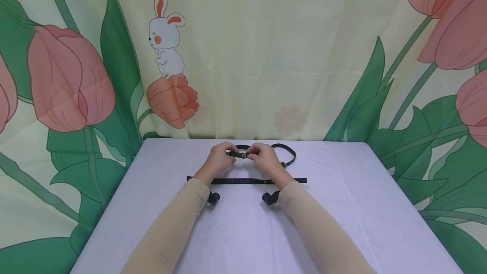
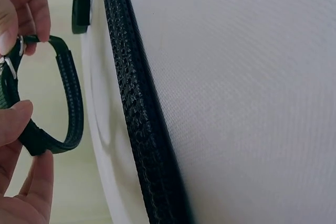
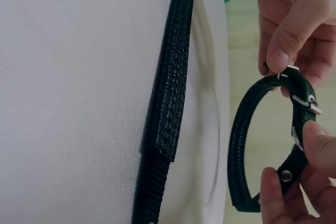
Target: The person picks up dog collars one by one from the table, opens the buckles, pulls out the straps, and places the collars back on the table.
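Near the far edge of the table, both hands hold up a black buckled strap [image 1: 239,154] bent into a loop. My left hand [image 1: 221,157] pinches it on the left, thumb against fingers. On the other side my right hand [image 1: 266,159] pinches it beside the metal buckle [image 3: 310,104]. An eyelet [image 3: 286,176] in the strap shows by the right fingers in the right wrist view. Below the loop, a long black textured strap [image 1: 239,181] lies across the table, partly behind the right wrist.
A thin black looped strap [image 1: 294,154] with a small buckle lies on the table behind the right hand. The white-covered table [image 1: 243,231] meets a curtain [image 1: 243,54] printed with tulips and a rabbit. Black rounded pieces [image 1: 214,198] sit beside the sleeves.
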### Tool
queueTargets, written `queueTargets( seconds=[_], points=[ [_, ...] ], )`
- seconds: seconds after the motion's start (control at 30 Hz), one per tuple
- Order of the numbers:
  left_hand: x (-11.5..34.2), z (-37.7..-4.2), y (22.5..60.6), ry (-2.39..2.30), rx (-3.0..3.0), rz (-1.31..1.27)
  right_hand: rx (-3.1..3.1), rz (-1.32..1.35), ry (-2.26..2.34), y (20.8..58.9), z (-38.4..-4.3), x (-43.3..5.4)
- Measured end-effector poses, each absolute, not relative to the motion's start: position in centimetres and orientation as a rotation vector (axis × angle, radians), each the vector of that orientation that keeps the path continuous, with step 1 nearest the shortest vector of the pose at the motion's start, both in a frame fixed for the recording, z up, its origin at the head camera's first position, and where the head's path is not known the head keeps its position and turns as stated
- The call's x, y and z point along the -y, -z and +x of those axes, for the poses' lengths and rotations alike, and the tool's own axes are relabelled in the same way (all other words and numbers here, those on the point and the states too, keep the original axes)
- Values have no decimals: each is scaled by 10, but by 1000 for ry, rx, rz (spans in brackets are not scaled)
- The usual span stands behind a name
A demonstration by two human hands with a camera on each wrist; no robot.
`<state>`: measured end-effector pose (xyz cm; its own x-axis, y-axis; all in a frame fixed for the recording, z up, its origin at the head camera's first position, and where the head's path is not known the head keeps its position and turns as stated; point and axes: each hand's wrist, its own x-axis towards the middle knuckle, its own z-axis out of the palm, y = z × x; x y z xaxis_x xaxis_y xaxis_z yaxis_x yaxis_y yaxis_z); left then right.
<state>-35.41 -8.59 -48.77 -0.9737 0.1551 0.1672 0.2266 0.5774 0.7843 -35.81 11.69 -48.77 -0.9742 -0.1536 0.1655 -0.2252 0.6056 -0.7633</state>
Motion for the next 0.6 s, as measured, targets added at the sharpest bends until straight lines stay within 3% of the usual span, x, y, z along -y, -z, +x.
queueTargets(
  seconds=[0.6],
  points=[
    [86,-348,486,1462,2645,-323,2687,309,-1389,483,-352,-116]
  ],
)
